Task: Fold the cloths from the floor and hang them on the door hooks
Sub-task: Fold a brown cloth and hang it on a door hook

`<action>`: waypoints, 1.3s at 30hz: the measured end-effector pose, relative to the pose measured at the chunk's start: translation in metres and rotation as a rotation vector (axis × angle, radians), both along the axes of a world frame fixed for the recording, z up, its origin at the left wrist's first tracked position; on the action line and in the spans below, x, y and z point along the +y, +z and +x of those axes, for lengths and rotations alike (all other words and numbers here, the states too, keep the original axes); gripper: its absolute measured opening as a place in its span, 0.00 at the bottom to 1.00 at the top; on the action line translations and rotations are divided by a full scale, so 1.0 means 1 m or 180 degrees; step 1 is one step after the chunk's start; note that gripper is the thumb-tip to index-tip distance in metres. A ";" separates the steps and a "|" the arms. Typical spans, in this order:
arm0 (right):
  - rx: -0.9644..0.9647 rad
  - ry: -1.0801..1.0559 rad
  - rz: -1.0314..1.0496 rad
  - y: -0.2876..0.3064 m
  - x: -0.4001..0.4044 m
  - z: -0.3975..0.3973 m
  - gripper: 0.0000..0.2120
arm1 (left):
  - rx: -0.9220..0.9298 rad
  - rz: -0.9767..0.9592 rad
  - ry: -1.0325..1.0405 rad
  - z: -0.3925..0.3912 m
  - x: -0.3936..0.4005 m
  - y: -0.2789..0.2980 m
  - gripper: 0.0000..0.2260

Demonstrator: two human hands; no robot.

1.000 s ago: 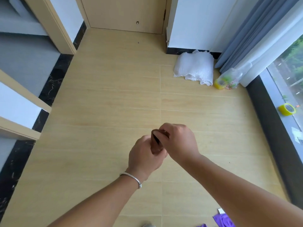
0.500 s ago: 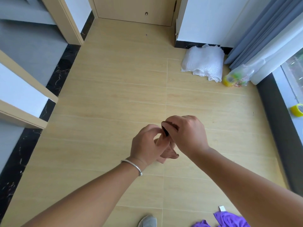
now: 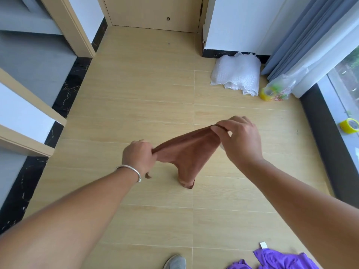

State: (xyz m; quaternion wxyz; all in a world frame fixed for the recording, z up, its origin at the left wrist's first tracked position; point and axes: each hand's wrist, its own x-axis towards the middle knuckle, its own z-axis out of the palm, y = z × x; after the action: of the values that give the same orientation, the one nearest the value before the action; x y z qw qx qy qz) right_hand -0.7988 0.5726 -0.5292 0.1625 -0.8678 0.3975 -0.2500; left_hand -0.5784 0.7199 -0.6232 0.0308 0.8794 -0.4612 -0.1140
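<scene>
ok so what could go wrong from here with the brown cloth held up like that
Both hands, left and right, only pinch the top edge of the brown cloth, so a corner could slip free. Its middle sags to a point, so a fold made now might come out crooked. The purple cloth lies on the floor close to the grey shoe and could catch a foot.

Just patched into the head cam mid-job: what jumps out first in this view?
A brown cloth stretched in mid-air at centre, the left hand and right hand each with a grip on a corner. Next, a purple cloth on the floor at bottom right, then white bubble wrap by the far wall.
</scene>
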 end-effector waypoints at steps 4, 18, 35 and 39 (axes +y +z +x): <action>0.0181 -0.0242 0.0063 -0.013 -0.001 -0.029 0.07 | -0.0277 0.0345 -0.0084 0.015 0.022 -0.005 0.07; 0.1115 0.0019 0.0688 -0.108 0.201 -0.246 0.03 | -0.0192 0.0404 -0.0291 -0.109 0.242 -0.019 0.05; 0.2246 0.0252 0.1421 -0.245 0.406 -0.363 0.08 | 0.0975 0.1305 -0.0525 -0.232 0.464 -0.157 0.04; 0.2381 0.0190 0.1466 -0.262 0.405 -0.364 0.08 | 0.1158 0.1235 -0.0406 -0.231 0.463 -0.172 0.08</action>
State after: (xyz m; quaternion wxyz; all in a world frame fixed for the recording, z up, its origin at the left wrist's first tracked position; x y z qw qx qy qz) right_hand -1.1627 0.9779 -0.7912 0.2037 -0.8508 0.4491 0.1813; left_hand -0.8091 1.1825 -0.7952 -0.0633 0.8031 -0.4721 -0.3580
